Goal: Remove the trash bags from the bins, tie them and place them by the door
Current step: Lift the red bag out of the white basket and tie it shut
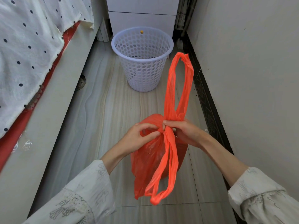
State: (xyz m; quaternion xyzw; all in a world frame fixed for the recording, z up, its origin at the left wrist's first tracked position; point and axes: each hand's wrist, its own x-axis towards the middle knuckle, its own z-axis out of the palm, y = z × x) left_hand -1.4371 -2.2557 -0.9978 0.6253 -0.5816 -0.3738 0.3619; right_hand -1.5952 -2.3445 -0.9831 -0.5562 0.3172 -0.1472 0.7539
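An orange plastic trash bag (152,160) hangs in front of me above the tiled floor. Its two handle loops cross at a knot near its mouth. One loop (179,84) stands up toward the wall, the other (163,178) droops toward me. My left hand (139,138) pinches the bag's neck on the left of the knot. My right hand (184,131) pinches it on the right, fingers curled round the plastic. A pale lilac perforated bin (142,60) stands further along the floor with no bag in it.
A bed (53,88) with a white polka-dot cover and red sheet runs along the left. A white cabinet (142,15) stands behind the bin. A plain wall (252,78) with a dark skirting strip closes the right side. A shoe (81,82) peeks from under the bed.
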